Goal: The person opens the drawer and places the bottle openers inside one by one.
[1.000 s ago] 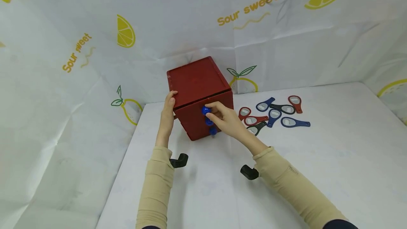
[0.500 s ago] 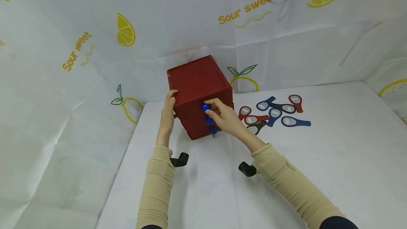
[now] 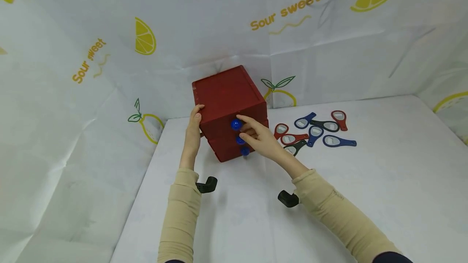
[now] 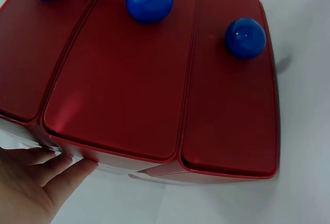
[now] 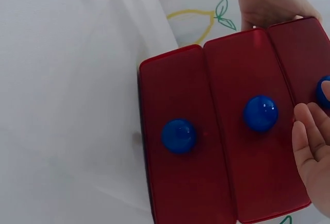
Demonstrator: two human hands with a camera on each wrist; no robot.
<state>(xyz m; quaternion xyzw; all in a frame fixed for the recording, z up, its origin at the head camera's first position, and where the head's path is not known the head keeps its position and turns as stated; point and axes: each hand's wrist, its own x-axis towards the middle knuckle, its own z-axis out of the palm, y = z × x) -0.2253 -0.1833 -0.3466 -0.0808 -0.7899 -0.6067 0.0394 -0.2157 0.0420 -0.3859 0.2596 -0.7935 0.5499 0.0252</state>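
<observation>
A dark red box with three drawers stands on the white table; each drawer front bears a round blue knob. My left hand rests against its left side, with fingertips at the top edge; the left wrist view shows its straight fingers along that side. In front, my right hand is at the top knob. Its index fingertip is beside that knob, and the thumb stands off it, close to the middle knob. The top drawer front looks flush with the box.
Several bottle openers in blue, red and black lie right of the box, among them a blue bottle opener at the outer side. A lemon-printed white sheet hangs behind. The table's left edge runs close to the left arm.
The dark gap above the top drawer has disappeared as that drawer went in. My right thumb and finger have loosened from the top knob. The left hand keeps its place.
</observation>
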